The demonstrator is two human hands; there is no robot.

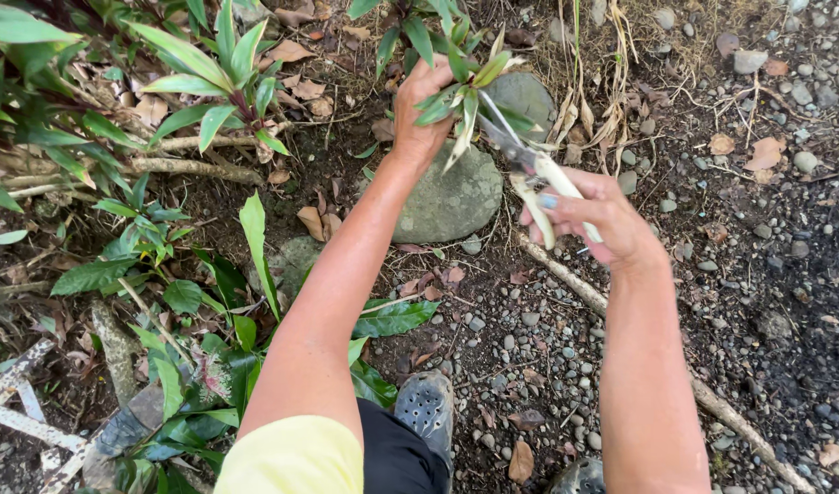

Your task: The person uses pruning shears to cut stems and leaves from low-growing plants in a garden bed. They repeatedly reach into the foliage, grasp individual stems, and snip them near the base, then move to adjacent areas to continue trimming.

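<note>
- Leafy green shoot [461, 91] at far centre, above a round grey stone [451, 197]
- Left hand [418, 110] closed around the shoot's stem
- Right hand [593, 215] gripping pruning shears [529, 169], fingers wrapped round pale handles, blades at the stem
- Gravel [785, 274] to the right

Between my forearms the pebbled dark gravel ground [529, 338] lies open; passage there is free. Ahead, the rounded grey-green stone [451, 197] blocks low approach beneath the pale-tipped green leaf cluster [461, 91]. To my left, broad-leaved green plants [177, 302] and a fallen brown branch [195, 167] crowd the way (dense, little room). At right, a thin grey stick [712, 402] crosses the gravel; beyond it, open stony soil.
</note>
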